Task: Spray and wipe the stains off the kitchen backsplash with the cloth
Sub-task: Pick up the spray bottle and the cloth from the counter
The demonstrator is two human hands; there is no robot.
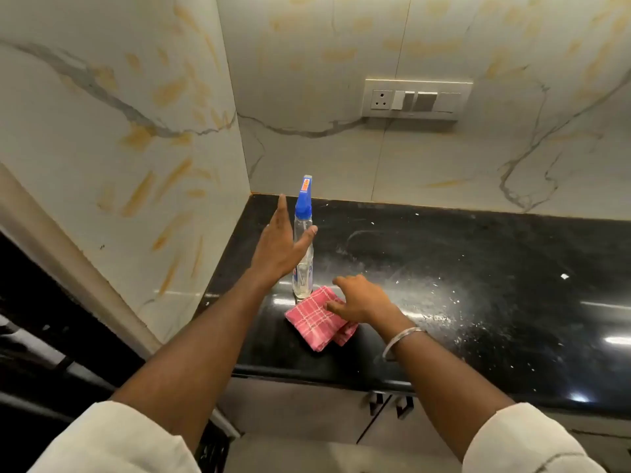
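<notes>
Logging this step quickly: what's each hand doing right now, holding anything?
Left hand: open, fingers straight beside the spray bottle, not gripping it.
Right hand: open, fingers lying on the pink cloth, no grip visible.

I'm seeing the spray bottle point(303, 268) standing on the counter point(444, 268) near the backsplash point(341, 158) corner, the cloth point(312, 319) lying just before it, the switch panel point(416, 99) sitting behind, further right.
</notes>
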